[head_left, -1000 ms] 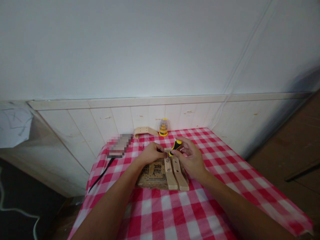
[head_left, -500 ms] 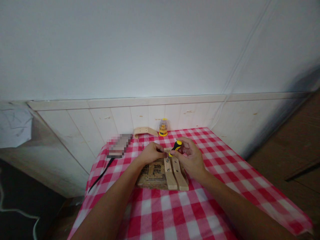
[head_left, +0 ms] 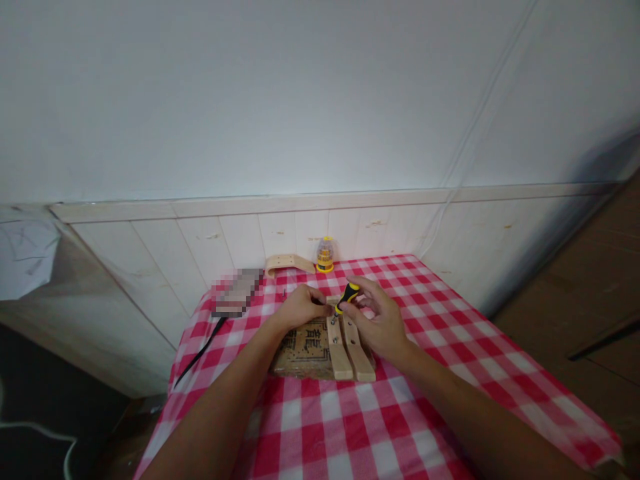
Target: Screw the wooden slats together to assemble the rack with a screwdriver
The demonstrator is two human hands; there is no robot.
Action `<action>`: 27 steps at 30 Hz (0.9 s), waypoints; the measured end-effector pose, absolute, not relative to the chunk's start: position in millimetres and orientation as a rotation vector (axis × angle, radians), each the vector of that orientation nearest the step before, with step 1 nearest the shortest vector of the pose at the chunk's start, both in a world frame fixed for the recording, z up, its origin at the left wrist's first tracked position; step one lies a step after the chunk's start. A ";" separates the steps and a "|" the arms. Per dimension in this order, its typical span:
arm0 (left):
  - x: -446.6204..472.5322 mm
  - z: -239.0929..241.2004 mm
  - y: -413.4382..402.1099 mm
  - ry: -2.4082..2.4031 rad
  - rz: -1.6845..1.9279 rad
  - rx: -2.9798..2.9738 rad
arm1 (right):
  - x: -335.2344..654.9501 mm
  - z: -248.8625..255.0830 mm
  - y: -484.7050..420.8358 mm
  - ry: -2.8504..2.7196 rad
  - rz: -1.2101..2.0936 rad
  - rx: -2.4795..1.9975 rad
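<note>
My right hand (head_left: 383,317) grips a yellow and black screwdriver (head_left: 347,295), tilted with its tip down at a screw (head_left: 333,321) in a pale bent wooden piece (head_left: 340,360). A second screw (head_left: 335,340) sits lower in that piece. My left hand (head_left: 304,309) has its fingers pinched at the far end of the wood; whether they hold that piece or something small is hidden. Another bent wooden piece (head_left: 365,363) with holes lies alongside on the right. Both rest on a brown board (head_left: 303,367) with dark printed characters.
At the table's back stand a clear, yellow-based bit container (head_left: 325,257) and another bent wooden piece (head_left: 287,261). A blurred-out flat object (head_left: 239,293) with a black strap (head_left: 200,353) lies left. A red-checked cloth (head_left: 320,433) covers the table, which meets the panelled wall (head_left: 240,240).
My right hand has shifted slightly left, and the screwdriver's handle has turned and tipped a little. The left hand stays at the wood's far end. The view has moved slightly.
</note>
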State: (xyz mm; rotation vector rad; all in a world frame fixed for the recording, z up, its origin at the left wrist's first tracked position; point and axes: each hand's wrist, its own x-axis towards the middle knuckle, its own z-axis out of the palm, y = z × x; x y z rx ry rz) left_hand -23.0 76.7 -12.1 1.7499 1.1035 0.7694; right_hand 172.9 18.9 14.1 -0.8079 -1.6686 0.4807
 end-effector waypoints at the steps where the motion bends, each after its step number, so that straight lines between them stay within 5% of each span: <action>1: -22.9 -12.1 76.9 1.109 0.771 1.748 | 173.3 14.5 17.9 -1.686 0.485 -0.799; 27: -21.0 -3.7 70.5 1.194 0.756 1.741 | 174.1 17.8 17.8 -1.452 0.492 -0.822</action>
